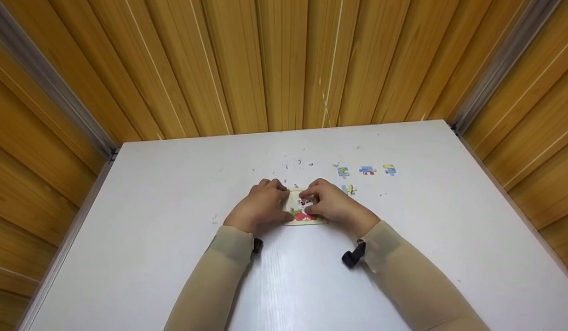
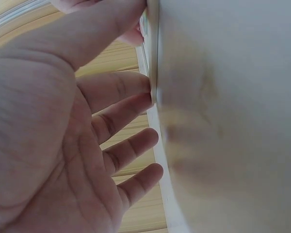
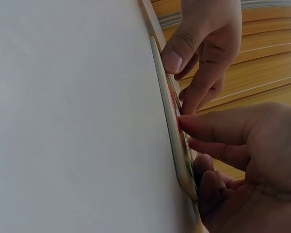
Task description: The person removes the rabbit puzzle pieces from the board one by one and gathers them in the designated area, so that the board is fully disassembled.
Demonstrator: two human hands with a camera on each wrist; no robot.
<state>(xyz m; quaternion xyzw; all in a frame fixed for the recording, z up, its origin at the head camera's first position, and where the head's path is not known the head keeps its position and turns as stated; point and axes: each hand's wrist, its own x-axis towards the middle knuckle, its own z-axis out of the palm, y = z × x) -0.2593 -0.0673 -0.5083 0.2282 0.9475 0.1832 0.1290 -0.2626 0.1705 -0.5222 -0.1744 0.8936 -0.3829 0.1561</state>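
Observation:
A small jigsaw puzzle board (image 1: 291, 198) with a pale raised rim lies flat on the white table. Red, green and white pieces fill its lower part, with an animal's face among them; the upper left is bare. My left hand (image 1: 261, 205) holds the board's left side, its thumb at the near corner and fingertips at the far one. In the left wrist view two fingertips touch the board's edge (image 2: 153, 53). My right hand (image 1: 335, 202) pinches a puzzle piece (image 1: 305, 202) with the face on it, between thumb and index finger, over the board. The hand partly hides the board's right side.
Loose puzzle pieces lie behind the right hand: one piece (image 1: 349, 189) close by, then a row with a left piece (image 1: 342, 172), a middle piece (image 1: 367, 170) and a right piece (image 1: 389, 169). Wood-patterned walls (image 1: 284, 64) enclose the table (image 1: 173, 193).

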